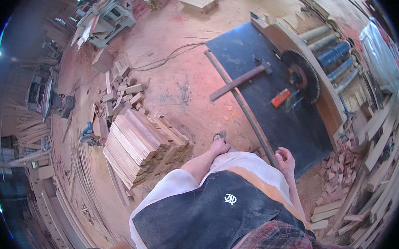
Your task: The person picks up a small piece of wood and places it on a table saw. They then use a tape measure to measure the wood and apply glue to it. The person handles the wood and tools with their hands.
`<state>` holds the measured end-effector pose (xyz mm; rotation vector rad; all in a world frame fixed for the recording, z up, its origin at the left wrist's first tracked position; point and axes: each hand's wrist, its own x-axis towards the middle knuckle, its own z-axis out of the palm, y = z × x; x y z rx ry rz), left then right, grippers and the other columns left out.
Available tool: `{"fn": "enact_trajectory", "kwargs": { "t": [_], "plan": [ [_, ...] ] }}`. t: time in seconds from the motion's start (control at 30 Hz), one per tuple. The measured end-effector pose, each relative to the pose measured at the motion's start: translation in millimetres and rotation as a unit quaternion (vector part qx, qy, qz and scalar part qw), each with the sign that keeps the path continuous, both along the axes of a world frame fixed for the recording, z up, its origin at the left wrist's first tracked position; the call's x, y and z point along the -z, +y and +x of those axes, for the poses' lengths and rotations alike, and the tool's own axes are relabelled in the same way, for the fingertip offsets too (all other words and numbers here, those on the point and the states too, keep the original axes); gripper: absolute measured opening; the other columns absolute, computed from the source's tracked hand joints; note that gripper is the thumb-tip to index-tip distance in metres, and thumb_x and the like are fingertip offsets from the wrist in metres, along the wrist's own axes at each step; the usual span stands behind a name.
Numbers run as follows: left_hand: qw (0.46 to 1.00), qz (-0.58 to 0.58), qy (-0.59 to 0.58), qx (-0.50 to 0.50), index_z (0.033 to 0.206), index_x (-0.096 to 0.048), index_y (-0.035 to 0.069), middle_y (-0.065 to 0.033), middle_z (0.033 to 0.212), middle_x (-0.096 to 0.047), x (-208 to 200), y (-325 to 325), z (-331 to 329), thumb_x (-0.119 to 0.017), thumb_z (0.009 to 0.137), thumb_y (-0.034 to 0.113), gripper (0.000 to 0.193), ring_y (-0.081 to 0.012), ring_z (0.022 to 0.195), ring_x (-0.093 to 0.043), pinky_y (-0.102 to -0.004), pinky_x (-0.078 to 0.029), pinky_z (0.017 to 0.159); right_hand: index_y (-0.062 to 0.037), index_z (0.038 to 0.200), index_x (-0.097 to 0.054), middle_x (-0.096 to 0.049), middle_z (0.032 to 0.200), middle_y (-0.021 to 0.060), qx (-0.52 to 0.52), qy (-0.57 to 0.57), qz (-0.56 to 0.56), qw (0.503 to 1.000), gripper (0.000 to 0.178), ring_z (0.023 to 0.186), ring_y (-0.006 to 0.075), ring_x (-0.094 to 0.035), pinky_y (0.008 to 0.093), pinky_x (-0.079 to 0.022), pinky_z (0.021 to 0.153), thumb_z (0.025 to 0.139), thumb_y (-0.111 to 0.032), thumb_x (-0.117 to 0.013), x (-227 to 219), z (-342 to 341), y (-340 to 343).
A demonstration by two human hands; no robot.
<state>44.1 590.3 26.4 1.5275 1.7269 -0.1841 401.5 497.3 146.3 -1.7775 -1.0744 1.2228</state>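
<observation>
My left hand hangs in front of my body, fingers curled in, with nothing visible in it. My right hand is beside the near edge of a black-topped table, its fingers loosely bent and apart, holding nothing I can see. A hammer with a long wooden handle lies across the table, the handle end jutting past the left edge. To its right a large round saw blade leans against an upright wooden board. Near the blade lie an orange block-shaped object and a small metal piece.
Left of me stands a stack of cut wood strips, with a pile of offcuts behind it. A blue power tool sits beyond. Cables cross the floor. Planks and broken red pieces lie at right.
</observation>
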Motion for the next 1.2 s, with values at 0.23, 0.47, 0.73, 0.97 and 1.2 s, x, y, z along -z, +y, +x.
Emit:
{"fn": "enact_trajectory", "kwargs": {
  "t": [0.23,0.47,0.73,0.97,1.2],
  "plan": [
    [0.988,0.003,-0.132,-0.085,0.130,-0.069,-0.001,-0.0288,0.116,-0.074,-73.3,32.2,-77.9,-0.068,0.095,0.041,0.055,-0.0389,0.113,-0.071,-0.0460,-0.054,0.100,0.0005,0.131,-0.067,-0.075,0.114,0.0124,-0.075,-0.007,-0.005,0.997,0.040,0.104,0.0185,-0.071,0.0336,-0.057,0.093,0.097,-0.020,-0.070,-20.5,-100.0,83.8],
    [0.934,0.214,-0.285,-0.027,0.119,-0.073,0.001,-0.0174,0.102,-0.076,-122.5,100.2,-80.5,-0.074,0.098,0.020,0.028,-0.0281,0.094,-0.074,-0.0408,-0.058,0.087,-0.0030,0.132,-0.068,-0.075,0.121,0.0140,-0.148,-0.052,-0.012,0.988,0.044,0.107,0.0252,-0.072,0.0368,-0.056,0.094,0.096,-0.029,-0.072,-30.7,-176.5,101.0],
    [0.840,0.434,-0.204,0.255,0.134,-0.064,0.005,-0.0203,0.125,-0.067,-115.5,197.1,-24.4,-0.077,0.095,0.025,0.046,-0.0403,0.121,-0.060,-0.0477,-0.049,0.102,-0.0017,0.133,-0.067,-0.076,0.117,0.0165,0.031,-0.020,-0.021,0.999,0.047,0.107,0.0273,-0.074,0.0400,-0.057,0.096,0.095,-0.029,-0.072,-31.0,-162.7,31.8],
    [0.875,0.361,-0.050,0.319,0.135,-0.064,0.008,-0.0192,0.121,-0.067,-102.7,248.0,40.8,-0.078,0.092,0.033,0.052,-0.0411,0.116,-0.061,-0.0499,-0.050,0.099,-0.0014,0.131,-0.068,-0.075,0.117,0.0168,0.246,-0.018,-0.058,0.967,0.042,0.108,0.0258,-0.072,0.0387,-0.057,0.097,0.096,-0.025,-0.075,13.7,-136.5,-93.4],
    [0.890,0.314,-0.063,0.324,0.126,-0.062,0.005,-0.0216,0.117,-0.070,-75.2,316.9,58.1,-0.070,0.095,0.028,0.039,-0.0426,0.113,-0.065,-0.0498,-0.050,0.096,-0.0037,0.124,-0.071,-0.077,0.111,0.0159,0.541,-0.019,-0.150,0.827,0.041,0.096,0.0273,-0.074,0.0418,-0.059,0.086,0.094,-0.032,-0.076,89.8,-178.8,-257.1]
  ]
}}
